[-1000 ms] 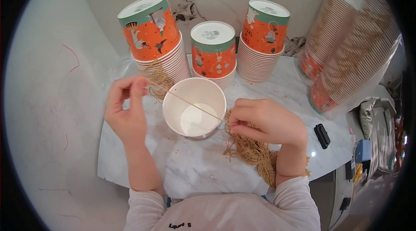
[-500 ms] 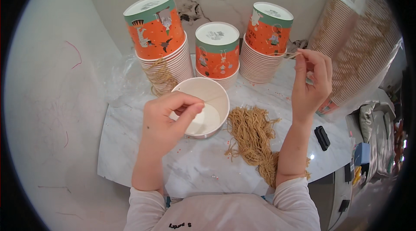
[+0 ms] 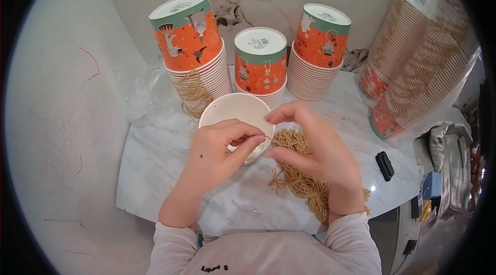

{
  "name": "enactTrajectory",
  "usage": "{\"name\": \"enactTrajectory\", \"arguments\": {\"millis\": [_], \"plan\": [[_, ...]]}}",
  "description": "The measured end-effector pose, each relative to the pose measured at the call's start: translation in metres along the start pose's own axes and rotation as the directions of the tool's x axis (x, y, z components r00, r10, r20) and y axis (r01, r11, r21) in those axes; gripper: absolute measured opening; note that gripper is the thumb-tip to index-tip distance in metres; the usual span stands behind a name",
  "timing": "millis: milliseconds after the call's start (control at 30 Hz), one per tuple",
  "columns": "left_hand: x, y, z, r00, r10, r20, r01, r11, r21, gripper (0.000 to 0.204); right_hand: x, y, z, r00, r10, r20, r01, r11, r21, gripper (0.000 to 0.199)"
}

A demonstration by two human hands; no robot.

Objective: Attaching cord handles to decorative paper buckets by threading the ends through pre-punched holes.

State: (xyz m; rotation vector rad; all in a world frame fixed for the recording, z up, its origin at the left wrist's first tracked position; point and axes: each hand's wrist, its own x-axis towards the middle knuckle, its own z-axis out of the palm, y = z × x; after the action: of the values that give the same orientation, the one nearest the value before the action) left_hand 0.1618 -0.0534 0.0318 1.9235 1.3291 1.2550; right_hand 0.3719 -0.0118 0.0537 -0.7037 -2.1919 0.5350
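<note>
Both hands meet right over the marble tabletop [image 3: 155, 171], in front of an open white paper cup [image 3: 235, 112] that stands mouth up. The left hand [image 3: 217, 153] has its thumb and forefinger pinched tight together on a thin tan strand of twine [image 3: 269, 140], the tips hovering over the cup's near rim. The right hand [image 3: 320, 153] sits just beside it, thumb and forefinger curled toward each other and closing on the same strand, the other fingers loosely bent; whether those tips actually touch the strand is hard to tell. Under the right hand lies a loose bundle of tan twine [image 3: 302, 184], spilling toward the table's near edge. Behind the cup stand three stacks of orange and green printed paper cups, bottoms up: a tall one on the left [image 3: 194, 48] with a second hank of twine [image 3: 194, 91] leaning at its foot, a shorter one in the middle [image 3: 260, 66], another on the right [image 3: 318, 50]. Far right, sleeves of cups in clear plastic [image 3: 423, 68], and a small black object [image 3: 384, 165] on the marble.
</note>
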Motion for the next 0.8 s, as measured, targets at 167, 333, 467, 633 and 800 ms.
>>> {"name": "enactTrajectory", "arguments": {"millis": [167,333,467,633,800], "plan": [[-0.001,-0.001,-0.005,0.995,-0.059,0.081,0.073,0.981,-0.179,0.009,0.006,-0.003,0.016,0.960,0.225,0.167,-0.278,0.839,0.467,0.040],[-0.002,-0.003,-0.012,0.981,-0.112,0.157,0.158,0.933,-0.324,0.009,0.004,0.007,0.008,0.953,0.205,0.224,-0.285,0.858,0.427,0.028],[0.000,-0.001,-0.014,0.967,-0.144,0.211,0.214,0.908,-0.361,0.011,0.003,0.009,0.008,0.980,0.168,0.103,-0.194,0.914,0.355,0.012],[0.000,-0.007,-0.012,0.980,-0.103,0.171,0.155,0.930,-0.332,0.011,0.005,0.007,0.006,0.990,0.137,0.045,-0.144,0.945,0.294,0.010],[0.000,-0.009,-0.011,0.989,-0.056,0.138,0.096,0.947,-0.306,0.011,0.005,0.005,0.003,0.988,0.154,0.016,-0.152,0.948,0.280,0.010]]}}
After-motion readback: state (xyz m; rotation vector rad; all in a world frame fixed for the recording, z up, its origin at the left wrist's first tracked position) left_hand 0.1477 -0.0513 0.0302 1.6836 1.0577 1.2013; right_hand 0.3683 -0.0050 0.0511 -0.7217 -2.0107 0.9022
